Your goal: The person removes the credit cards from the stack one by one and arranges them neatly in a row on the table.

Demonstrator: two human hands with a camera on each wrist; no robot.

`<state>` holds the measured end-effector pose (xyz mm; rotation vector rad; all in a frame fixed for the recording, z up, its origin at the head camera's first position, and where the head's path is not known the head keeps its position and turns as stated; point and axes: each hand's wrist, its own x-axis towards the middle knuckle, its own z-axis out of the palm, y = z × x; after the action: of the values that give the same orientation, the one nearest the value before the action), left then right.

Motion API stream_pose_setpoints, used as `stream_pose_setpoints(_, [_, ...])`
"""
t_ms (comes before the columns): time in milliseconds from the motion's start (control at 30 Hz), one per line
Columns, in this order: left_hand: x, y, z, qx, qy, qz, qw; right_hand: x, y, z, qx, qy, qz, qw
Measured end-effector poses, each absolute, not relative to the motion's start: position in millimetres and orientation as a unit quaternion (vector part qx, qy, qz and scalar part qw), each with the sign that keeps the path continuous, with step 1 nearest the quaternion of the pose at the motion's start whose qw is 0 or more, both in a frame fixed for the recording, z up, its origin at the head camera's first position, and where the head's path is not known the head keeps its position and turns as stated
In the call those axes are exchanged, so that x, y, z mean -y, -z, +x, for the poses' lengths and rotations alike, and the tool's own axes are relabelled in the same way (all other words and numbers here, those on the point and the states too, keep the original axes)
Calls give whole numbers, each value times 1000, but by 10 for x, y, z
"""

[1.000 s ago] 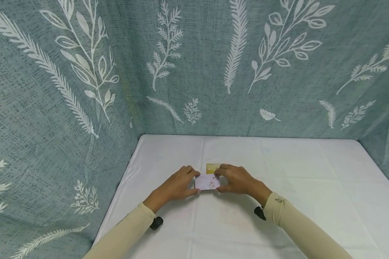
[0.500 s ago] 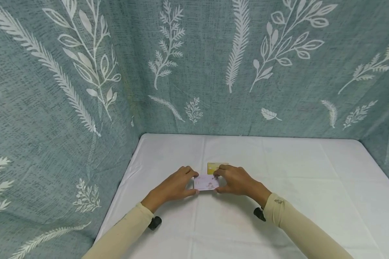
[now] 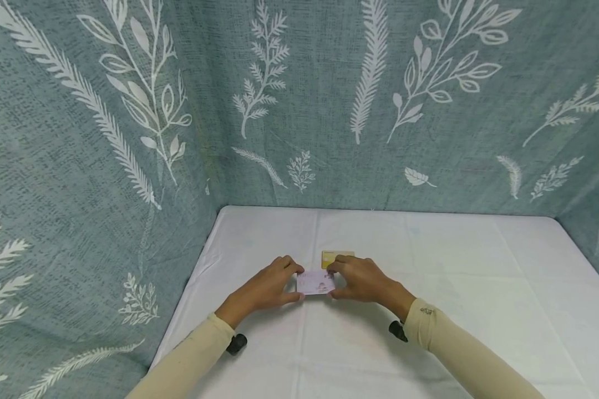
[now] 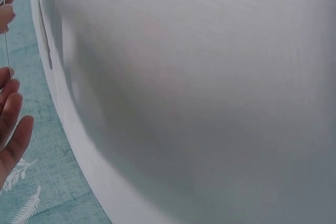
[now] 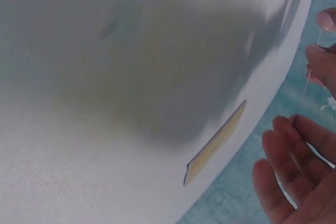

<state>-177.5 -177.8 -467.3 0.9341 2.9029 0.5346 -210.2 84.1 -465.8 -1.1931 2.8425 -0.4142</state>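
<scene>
A pale pinkish-white card (image 3: 315,283) with a small printed picture is between my two hands. My left hand (image 3: 267,285) pinches its left end between thumb and fingers, and my right hand (image 3: 364,281) grips the right end the same way. In the left wrist view the card (image 4: 7,48) appears edge-on as a thin line, raised off the table, beside my left hand's fingers (image 4: 11,111). Just behind the held card, a yellow card (image 3: 328,258) lies on the table, partly covered by my right hand's fingers. It also shows as a flat yellow card (image 5: 216,142) in the right wrist view.
A white cloth covers the table (image 3: 469,288), which runs well to the right of my hands. Teal curtains (image 3: 324,111) with white leaf prints stand behind and at the sides. A black wrist device (image 3: 237,344) hangs under the left sleeve, another (image 3: 398,331) under the right.
Both hands have drawn the pale card slightly left and nearer to me, and a little more of the yellow card shows. The grip of each hand looks the same. The head view has shifted slightly.
</scene>
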Motion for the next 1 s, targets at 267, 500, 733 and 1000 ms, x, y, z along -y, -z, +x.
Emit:
stream_pose_setpoints(267, [1800, 4676, -1774, -938, -164, 305, 27, -829, 4661, -2084, -914, 130, -385, 10])
stream_pose_setpoints(500, [1817, 4665, -1757, -939, -162, 301, 30, -808, 4685, -2069, -913, 133, -386, 5])
stream_pose_setpoints(733, [1831, 4660, -1733, -938, -162, 304, 33, -786, 4693, -2040, -915, 131, -382, 4])
stream_pose_setpoints(1000, [1850, 4657, -1719, -938, -161, 306, 33, -768, 4691, -2021, -915, 131, -383, 2])
